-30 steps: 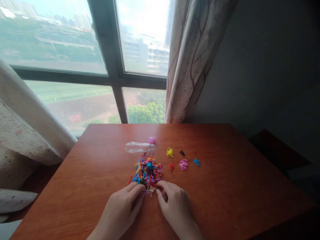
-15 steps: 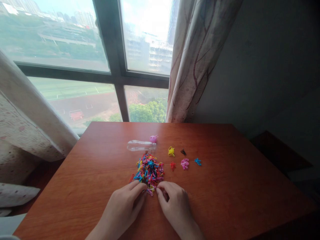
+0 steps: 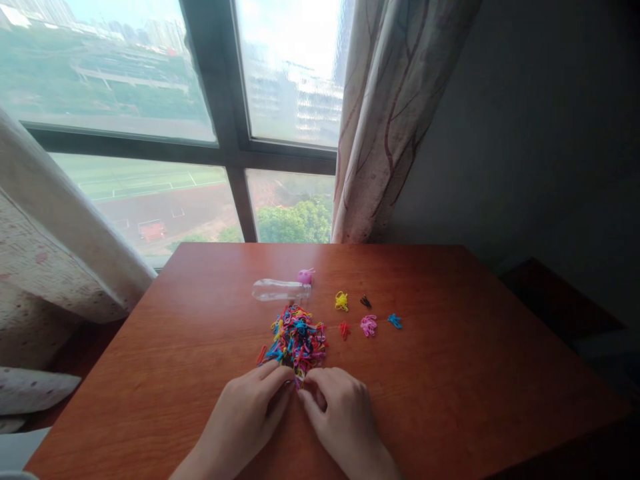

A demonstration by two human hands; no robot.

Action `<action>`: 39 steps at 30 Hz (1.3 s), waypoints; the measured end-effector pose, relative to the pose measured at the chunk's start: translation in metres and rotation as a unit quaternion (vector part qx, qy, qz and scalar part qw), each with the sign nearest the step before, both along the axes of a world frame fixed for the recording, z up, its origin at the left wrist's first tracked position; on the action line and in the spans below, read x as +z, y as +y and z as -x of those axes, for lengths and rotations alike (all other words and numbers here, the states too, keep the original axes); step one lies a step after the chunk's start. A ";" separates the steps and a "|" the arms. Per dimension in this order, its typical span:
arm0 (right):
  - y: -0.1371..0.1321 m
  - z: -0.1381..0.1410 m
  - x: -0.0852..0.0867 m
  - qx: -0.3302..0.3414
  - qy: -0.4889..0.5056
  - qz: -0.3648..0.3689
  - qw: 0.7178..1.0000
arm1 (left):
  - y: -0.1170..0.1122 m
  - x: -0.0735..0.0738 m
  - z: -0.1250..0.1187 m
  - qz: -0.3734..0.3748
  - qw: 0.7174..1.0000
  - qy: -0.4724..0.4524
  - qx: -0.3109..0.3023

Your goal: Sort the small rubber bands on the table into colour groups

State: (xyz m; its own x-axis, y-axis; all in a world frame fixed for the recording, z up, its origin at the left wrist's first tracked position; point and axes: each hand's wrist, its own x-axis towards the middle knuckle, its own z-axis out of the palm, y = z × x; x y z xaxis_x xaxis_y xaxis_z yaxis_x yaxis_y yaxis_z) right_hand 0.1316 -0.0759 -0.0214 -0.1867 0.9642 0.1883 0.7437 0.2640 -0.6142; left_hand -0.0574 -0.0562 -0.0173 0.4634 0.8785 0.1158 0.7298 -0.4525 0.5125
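Note:
A mixed pile of small coloured rubber bands (image 3: 299, 337) lies on the wooden table (image 3: 440, 393). At its near edge, my left hand (image 3: 250, 407) has thumb and fingers closed in a pinch; what they hold, if anything, is hidden. Facing it from the right, my right hand (image 3: 343, 407) pinches with its fingertips at a few purple and yellow bands between the two hands. Right of the pile lie small separate groups: yellow bands (image 3: 341, 301), black bands (image 3: 366, 302), red bands (image 3: 345, 331), pink bands (image 3: 369, 325) and blue bands (image 3: 395, 321).
Behind the pile, a clear plastic bottle (image 3: 280, 290) lies on its side, with a pink cap (image 3: 305, 275) beside its mouth. A window (image 3: 235, 157) and patterned curtains (image 3: 380, 133) stand beyond the table's far edge.
My right hand has moved slightly left, bringing its fingertips close to those of my left hand. The left hand stays nearly in place. The view has shifted a little.

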 end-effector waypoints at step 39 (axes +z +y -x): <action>-0.002 0.005 0.000 0.016 -0.027 -0.041 0.999 | 0.001 0.007 0.004 -0.018 1.000 0.011 0.008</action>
